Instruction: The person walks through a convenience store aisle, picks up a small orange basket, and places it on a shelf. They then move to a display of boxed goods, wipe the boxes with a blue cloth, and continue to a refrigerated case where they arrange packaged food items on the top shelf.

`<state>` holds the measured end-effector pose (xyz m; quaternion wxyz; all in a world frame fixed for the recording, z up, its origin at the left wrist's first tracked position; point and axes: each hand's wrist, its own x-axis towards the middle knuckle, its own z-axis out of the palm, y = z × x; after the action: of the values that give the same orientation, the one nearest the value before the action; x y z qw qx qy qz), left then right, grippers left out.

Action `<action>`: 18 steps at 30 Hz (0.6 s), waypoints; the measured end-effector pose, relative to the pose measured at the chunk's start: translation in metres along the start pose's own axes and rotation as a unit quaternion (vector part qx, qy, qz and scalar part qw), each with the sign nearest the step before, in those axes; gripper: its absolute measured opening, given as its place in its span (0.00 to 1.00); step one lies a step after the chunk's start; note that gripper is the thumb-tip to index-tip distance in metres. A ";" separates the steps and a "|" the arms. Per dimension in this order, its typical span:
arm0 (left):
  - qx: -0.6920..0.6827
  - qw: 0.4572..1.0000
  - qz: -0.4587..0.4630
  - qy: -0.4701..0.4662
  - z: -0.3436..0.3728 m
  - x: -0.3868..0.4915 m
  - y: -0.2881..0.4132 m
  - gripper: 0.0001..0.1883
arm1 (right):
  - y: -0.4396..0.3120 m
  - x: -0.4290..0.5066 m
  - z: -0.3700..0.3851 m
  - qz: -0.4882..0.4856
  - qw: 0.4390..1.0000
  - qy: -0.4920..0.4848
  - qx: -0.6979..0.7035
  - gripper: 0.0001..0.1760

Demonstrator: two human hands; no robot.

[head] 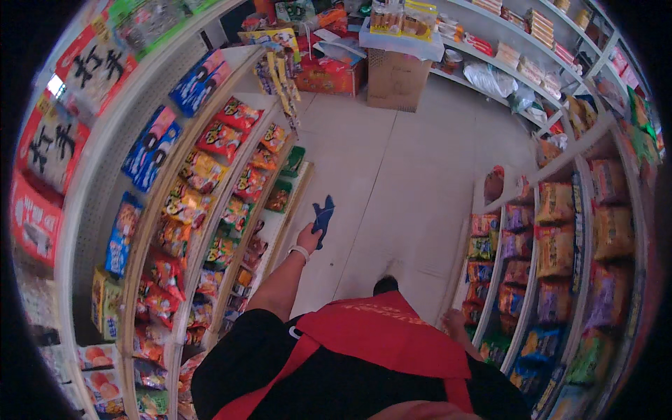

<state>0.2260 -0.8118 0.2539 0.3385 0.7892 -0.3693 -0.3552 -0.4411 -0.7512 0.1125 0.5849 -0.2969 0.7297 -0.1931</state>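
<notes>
In the aisle between two shelf units, my left hand (310, 237) is closed around a dark blue cloth (325, 216), possibly a glove; parts of it stick up and hang below my fingers. A pale band circles that wrist. My right hand (452, 318) hangs low beside the right shelves, blurred; whether it holds anything does not show. A red apron (378, 325) with writing covers my front over black clothing. Bagged snacks (251, 184) in red, orange and green fill the left shelf rows closest to my left hand.
The left shelf unit (310, 176) and right shelf unit (499, 294) flank a tiled floor (399, 157). Ahead stand a cardboard box (395, 79) under a clear tub and a red carton (328, 79). Packet strips (281, 86) hang at the left shelf's end. Stocked shelves (504, 60) curve along the back right.
</notes>
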 end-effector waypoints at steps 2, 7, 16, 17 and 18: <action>0.008 1.000 0.012 0.003 0.012 0.035 0.019 0.20 | -0.040 0.026 0.021 -0.044 0.979 -0.066 -0.188 0.13; 0.110 0.991 -0.073 0.017 0.020 0.061 -0.006 0.22 | -0.175 0.159 0.034 -0.432 0.562 -0.228 -0.668 0.19; 0.241 0.926 -0.265 -0.117 0.030 0.078 -0.030 0.21 | -0.473 0.378 0.053 -0.032 0.965 -0.240 0.098 0.13; 0.249 0.923 -0.274 -0.106 0.033 0.082 -0.049 0.21 | -0.501 0.380 0.079 -0.038 0.976 -0.202 0.064 0.13; 0.262 0.918 -0.283 -0.093 0.030 0.095 -0.068 0.21 | -0.524 0.374 0.113 -0.045 0.984 -0.168 0.034 0.12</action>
<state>0.2702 -0.8642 0.1551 -0.0303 0.8848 -0.2400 -0.3984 -0.2752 -1.3832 0.1385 0.6997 -0.3373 0.5999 -0.1917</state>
